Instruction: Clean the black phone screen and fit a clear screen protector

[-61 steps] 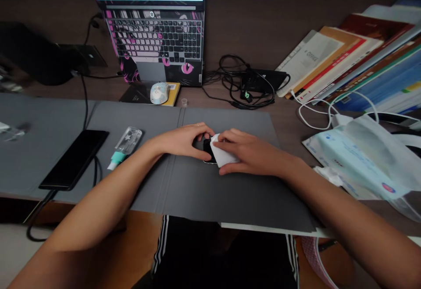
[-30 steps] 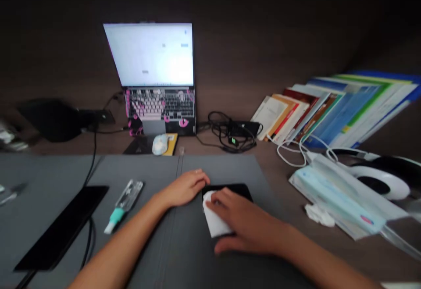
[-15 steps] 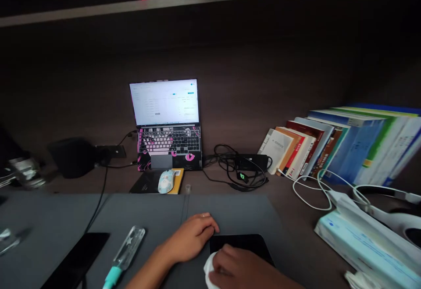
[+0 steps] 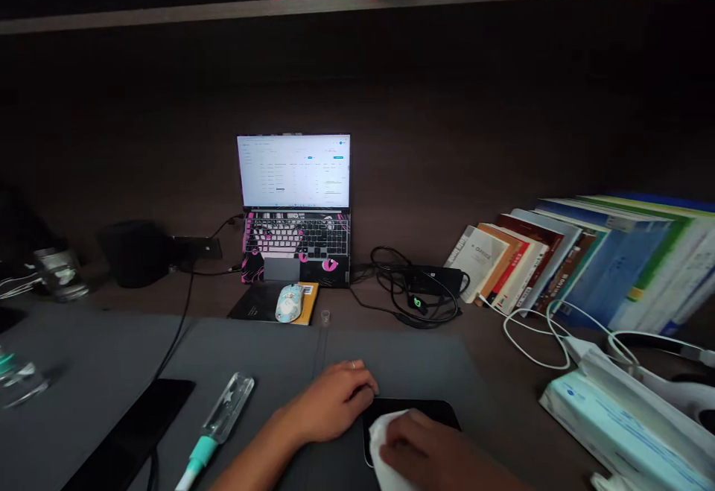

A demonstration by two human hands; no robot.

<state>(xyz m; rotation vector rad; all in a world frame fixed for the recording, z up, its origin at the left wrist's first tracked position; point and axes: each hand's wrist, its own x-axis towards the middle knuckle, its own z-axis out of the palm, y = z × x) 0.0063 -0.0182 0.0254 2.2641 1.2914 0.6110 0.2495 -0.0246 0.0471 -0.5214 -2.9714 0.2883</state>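
A black tablet (image 4: 439, 410) with rounded corners lies on the dark grey desk mat. My left hand (image 4: 342, 401) is at its left edge, fingers curled at the upper left corner. White tissue (image 4: 383, 439) is bunched under my right hand (image 4: 427, 448), whose bent fingers press it onto the tablet's screen. The hand and tissue hide much of the tablet's lower part. To the left of my left forearm lies a clear bottle (image 4: 229, 405) with a teal collar.
A black flat slab (image 4: 134, 431) with a cable lies at left. Behind the mat stand an open laptop (image 4: 296, 208), a patterned mouse (image 4: 289, 303) and a coiled charger cable (image 4: 430, 312). Books (image 4: 536, 260), a tissue pack (image 4: 614, 416) and white headphones (image 4: 664, 372) are at right.
My right hand has slid the tissue up and to the right over the tablet, from its left edge. My left hand stays at the corner. The whole view has shifted slightly.
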